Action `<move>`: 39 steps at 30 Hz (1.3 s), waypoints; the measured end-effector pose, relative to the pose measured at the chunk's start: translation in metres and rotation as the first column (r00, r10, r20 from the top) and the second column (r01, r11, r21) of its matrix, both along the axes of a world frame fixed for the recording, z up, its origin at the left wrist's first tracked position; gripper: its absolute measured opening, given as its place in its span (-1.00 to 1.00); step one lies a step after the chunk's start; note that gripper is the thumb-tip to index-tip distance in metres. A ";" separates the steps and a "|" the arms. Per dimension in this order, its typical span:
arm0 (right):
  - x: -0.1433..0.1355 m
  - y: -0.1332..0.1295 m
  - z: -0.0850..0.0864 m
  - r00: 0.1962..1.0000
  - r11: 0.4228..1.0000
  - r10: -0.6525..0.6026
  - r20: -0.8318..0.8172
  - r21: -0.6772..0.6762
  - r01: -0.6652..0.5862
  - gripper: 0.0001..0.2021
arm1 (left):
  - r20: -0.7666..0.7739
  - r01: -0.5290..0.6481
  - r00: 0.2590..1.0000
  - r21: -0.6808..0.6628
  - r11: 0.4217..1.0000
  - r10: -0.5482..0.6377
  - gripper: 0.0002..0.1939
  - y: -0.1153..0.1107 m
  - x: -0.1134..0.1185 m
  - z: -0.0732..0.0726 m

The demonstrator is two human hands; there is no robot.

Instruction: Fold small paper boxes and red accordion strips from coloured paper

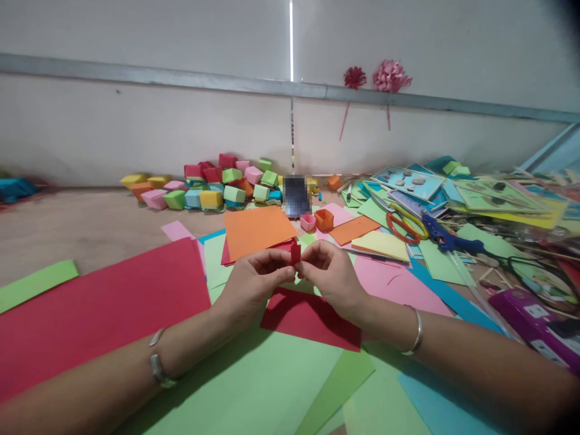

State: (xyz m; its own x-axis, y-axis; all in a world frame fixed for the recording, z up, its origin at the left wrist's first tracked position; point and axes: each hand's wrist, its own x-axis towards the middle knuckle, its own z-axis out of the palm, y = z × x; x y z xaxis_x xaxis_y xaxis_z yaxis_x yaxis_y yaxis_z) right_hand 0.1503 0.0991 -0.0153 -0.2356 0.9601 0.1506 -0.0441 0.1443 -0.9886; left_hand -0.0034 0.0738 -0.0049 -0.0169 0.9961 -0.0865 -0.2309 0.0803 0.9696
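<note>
1. The small folded red paper piece [295, 252] is near the middle of the frame, raised above the sheets between both hands.
2. The left hand [254, 275] pinches it between thumb and fingers from its side. The right hand [334, 279] has thumb and fingers curled together at the piece's lower edge; how firmly each grips, I cannot tell.
3. The step in hand looks like shaping or creasing this piece. The next move seems to call for light, even fingertip pressure, as thin paper could bend off its line.
4. Just beyond the hands, slightly right of centre, sit a small pink paper box [308, 223] and an orange paper box [324, 220]. Both look open-topped; I can make out nothing inside.
5. In the upper left-centre, coloured paper blocks [211, 199] lie heaped; whether they hold anything is hidden.
6. Below the hands lies a red sheet [312, 323]; a blue glue gun [453, 240] is at right.
</note>
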 end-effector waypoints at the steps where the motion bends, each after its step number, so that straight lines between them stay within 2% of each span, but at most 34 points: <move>1: 0.000 0.000 0.000 0.999 1.000 0.009 -0.046 -0.020 -0.010 -0.77 | -0.017 0.001 1.000 0.008 1.000 -0.001 -0.78 0.000 0.000 0.000; 5: -0.001 0.000 0.002 0.986 0.990 0.057 -0.157 -0.120 -0.076 -0.75 | -0.055 0.003 0.998 0.025 1.000 -0.002 -0.77 0.003 -0.001 -0.002; 10: 0.000 0.000 0.007 0.987 0.973 0.066 -0.146 -0.211 -0.096 -0.84 | -0.066 0.019 0.998 0.057 0.998 -0.015 -0.80 0.002 -0.002 -0.002; 16: 0.000 -0.001 0.008 0.990 0.968 0.117 -0.079 -0.215 -0.131 -0.82 | -0.013 0.018 1.000 -0.047 0.999 -0.018 -0.83 -0.003 0.001 0.006; 19: 0.001 -0.001 0.007 0.989 0.974 0.143 -0.044 -0.168 -0.148 -0.86 | -0.005 0.003 1.000 -0.078 0.997 -0.004 -0.84 -0.004 0.003 0.009; 25: 0.001 -0.002 0.009 0.980 0.981 0.194 -0.036 0.030 -0.193 -0.92 | 0.001 0.031 1.000 -0.075 0.997 -0.031 -0.84 -0.005 0.005 0.011; 29: 0.001 -0.002 0.011 0.971 0.977 0.215 -0.101 0.010 -0.215 -0.92 | 0.011 0.038 0.999 -0.064 0.997 -0.037 -0.87 -0.006 0.006 0.011; 33: 0.000 -0.001 0.006 0.973 0.982 0.178 -0.145 -0.041 -0.186 -0.89 | 0.005 0.030 1.000 -0.086 0.996 -0.030 -0.87 -0.005 0.005 0.008; 39: 0.000 0.001 -0.001 0.998 0.991 0.068 -0.015 0.114 -0.066 -0.89 | -0.006 0.047 0.999 -0.060 0.997 -0.048 -0.87 -0.003 0.001 0.007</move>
State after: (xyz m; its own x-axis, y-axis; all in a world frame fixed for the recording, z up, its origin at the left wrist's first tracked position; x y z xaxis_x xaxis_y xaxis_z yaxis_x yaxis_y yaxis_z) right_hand 0.1499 0.1005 -0.0162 -0.2950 0.9187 0.2628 -0.0756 0.2517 -0.9648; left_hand -0.0020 0.0704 0.0024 0.0293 0.9889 -0.1456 -0.2185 0.1485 0.9645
